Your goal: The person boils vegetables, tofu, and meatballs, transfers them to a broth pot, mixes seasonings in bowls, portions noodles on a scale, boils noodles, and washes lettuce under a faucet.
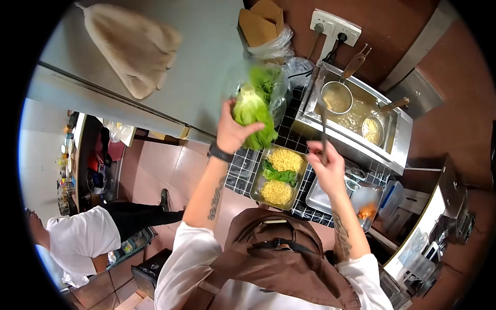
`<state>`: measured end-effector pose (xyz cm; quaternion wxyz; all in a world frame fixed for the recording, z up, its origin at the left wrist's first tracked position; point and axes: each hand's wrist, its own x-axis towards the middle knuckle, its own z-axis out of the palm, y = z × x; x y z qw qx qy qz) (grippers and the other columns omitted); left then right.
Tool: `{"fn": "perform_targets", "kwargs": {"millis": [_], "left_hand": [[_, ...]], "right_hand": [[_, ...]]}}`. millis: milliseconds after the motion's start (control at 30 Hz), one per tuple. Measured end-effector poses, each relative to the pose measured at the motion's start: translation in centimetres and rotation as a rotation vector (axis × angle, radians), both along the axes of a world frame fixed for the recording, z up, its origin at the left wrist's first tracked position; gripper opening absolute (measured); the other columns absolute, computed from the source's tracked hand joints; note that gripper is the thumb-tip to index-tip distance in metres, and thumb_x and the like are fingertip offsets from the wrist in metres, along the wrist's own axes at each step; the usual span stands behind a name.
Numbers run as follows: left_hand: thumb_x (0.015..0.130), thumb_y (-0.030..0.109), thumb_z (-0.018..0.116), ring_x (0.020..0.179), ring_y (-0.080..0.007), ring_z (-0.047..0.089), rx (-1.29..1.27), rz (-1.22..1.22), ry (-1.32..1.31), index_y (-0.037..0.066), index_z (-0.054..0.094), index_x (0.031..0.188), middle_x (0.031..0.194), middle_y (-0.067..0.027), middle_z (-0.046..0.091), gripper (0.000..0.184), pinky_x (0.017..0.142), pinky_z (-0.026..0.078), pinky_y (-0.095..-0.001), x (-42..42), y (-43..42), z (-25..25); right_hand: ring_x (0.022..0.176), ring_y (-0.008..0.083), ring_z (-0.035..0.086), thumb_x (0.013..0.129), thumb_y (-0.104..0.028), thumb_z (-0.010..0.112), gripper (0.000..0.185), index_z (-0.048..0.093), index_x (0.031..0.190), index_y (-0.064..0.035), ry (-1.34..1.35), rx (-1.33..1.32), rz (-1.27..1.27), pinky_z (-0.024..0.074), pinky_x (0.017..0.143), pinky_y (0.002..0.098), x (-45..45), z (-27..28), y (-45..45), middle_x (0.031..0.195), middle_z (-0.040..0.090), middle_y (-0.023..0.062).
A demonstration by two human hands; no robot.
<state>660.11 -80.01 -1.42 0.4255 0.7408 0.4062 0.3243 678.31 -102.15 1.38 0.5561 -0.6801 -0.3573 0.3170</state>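
Note:
My left hand (pixel 235 128) is wrapped round a head of green lettuce (pixel 254 116), just above and left of a metal tray (pixel 255 189). In that tray lie two heaps of yellow noodles (pixel 287 159) with green leaves (pixel 279 174) between them. My right hand (pixel 326 164) grips a thin dark utensil (pixel 324 126), held upright near the cooker's front edge. Beyond it, a strainer (pixel 337 97) and a second strainer holding noodles (pixel 371 130) sit in the bubbling water of the cooker (pixel 355 119).
A metal tray (pixel 320 199) and a container with orange food (pixel 367 209) are at the right. An open cardboard box (pixel 262 23) stands behind plastic bags. A cloth (pixel 129 46) hangs at the upper left. Another person (pixel 85 232) is at the lower left.

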Motion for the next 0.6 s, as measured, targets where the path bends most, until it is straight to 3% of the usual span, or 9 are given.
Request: {"fn": "perform_targets", "kwargs": {"millis": [133,200,333,367,400,467,500,533,600], "left_hand": [[0.057,0.031,0.097,0.109,-0.0295,0.064,-0.075,-0.116,-0.091,-0.001,0.043,0.131,0.117,-0.021,0.063,0.096,0.094,0.052,-0.0388,-0.5,-5.6,1.9],[0.058,0.034,0.096,0.107,-0.0336,0.065,0.029,-0.125,0.106,0.0,0.043,0.131,0.116,-0.022,0.063,0.097,0.092,0.053,-0.0404,-0.4,-7.6,2.6],[0.059,0.036,0.095,0.106,-0.0357,0.066,0.025,-0.097,0.204,0.0,0.045,0.129,0.115,-0.0232,0.065,0.093,0.089,0.054,-0.0411,-1.1,-10.1,1.5],[0.065,0.031,0.092,0.107,-0.0323,0.065,-0.044,-0.133,0.111,-0.002,0.045,0.13,0.118,-0.0212,0.063,0.086,0.09,0.054,-0.0397,-2.2,-10.9,-0.1],[0.071,0.027,0.09,0.108,-0.029,0.065,-0.084,-0.162,0.001,-0.004,0.045,0.13,0.121,-0.0192,0.062,0.08,0.09,0.054,-0.0382,-2.3,-10.3,-1.9],[0.082,0.018,0.081,0.112,-0.0255,0.062,-0.692,-0.18,-0.243,-0.004,0.043,0.135,0.126,-0.0159,0.06,0.068,0.093,0.052,-0.0369,-2.9,-11.5,-4.3],[0.086,0.016,0.076,0.114,-0.0248,0.061,-0.868,-0.161,-0.316,-0.004,0.041,0.138,0.127,-0.0152,0.059,0.066,0.095,0.052,-0.0367,-3.0,-12.3,-4.7],[0.089,0.013,0.071,0.116,-0.0241,0.06,-1.037,-0.132,-0.389,-0.004,0.039,0.141,0.128,-0.0145,0.059,0.063,0.097,0.051,-0.0365,-2.9,-13.0,-5.1],[0.09,0.013,0.068,0.118,-0.0239,0.059,-1.126,-0.142,-0.428,-0.003,0.035,0.146,0.13,-0.0142,0.058,0.066,0.098,0.051,-0.0363,-3.0,-13.9,-6.9]], "right_hand": [[0.091,0.0131,0.06,0.083,-0.009,0.076,0.036,0.063,0.113,0.0072,0.039,0.163,0.065,0.0487,0.08,0.025,-2.0,0.0,5.1,0.104,0.062,0.0089],[0.079,0.0099,0.057,0.082,-0.01,0.076,0.031,0.063,0.105,0.0067,0.024,0.084,0.05,0.0483,0.073,0.0252,-2.7,-0.2,5.1,0.092,0.062,0.0061],[0.076,0.0064,0.054,0.084,-0.01,0.076,0.031,0.061,0.108,0.0014,0.232,0.072,-0.091,0.0457,0.068,0.0239,-3.1,-3.4,0.0,0.085,0.059,0.0006],[0.076,0.0056,0.054,0.085,-0.011,0.074,0.03,0.06,0.11,-0.0006,0.272,-0.003,-0.115,0.0446,0.068,0.0226,-3.1,-3.6,-3.2,0.085,0.06,-0.0006],[0.078,0.0065,0.054,0.086,-0.014,0.071,0.032,0.061,0.113,0.0001,0.083,-0.153,-0.12,0.0458,0.07,0.0241,-2.8,-5.5,-6.9,0.085,0.061,-0.0001],[0.083,0.0278,0.064,0.081,-0.016,0.067,0.043,0.06,0.12,0.0013,-0.287,-0.401,-0.137,0.0521,0.077,0.0368,-2.9,-12.0,-14.9,0.094,0.062,0.0158],[0.091,0.0391,0.063,0.081,-0.014,0.065,0.041,0.06,0.119,0.0016,-0.235,-0.56,-0.146,0.052,0.082,0.0433,-3.3,-12.8,-18.3,0.105,0.061,0.0235],[0.097,0.0422,0.063,0.083,-0.013,0.065,0.039,0.058,0.119,0.0016,-0.4,-0.627,-0.122,0.0512,0.084,0.048,-3.4,-16.7,-22.1,0.111,0.06,0.0248],[0.103,0.0439,0.06,0.084,-0.013,0.068,0.04,0.056,0.121,-0.0002,-0.415,-0.785,-0.119,0.0497,0.088,0.0493,-3.7,-18.7,-24.8,0.116,0.058,0.0222]]}}
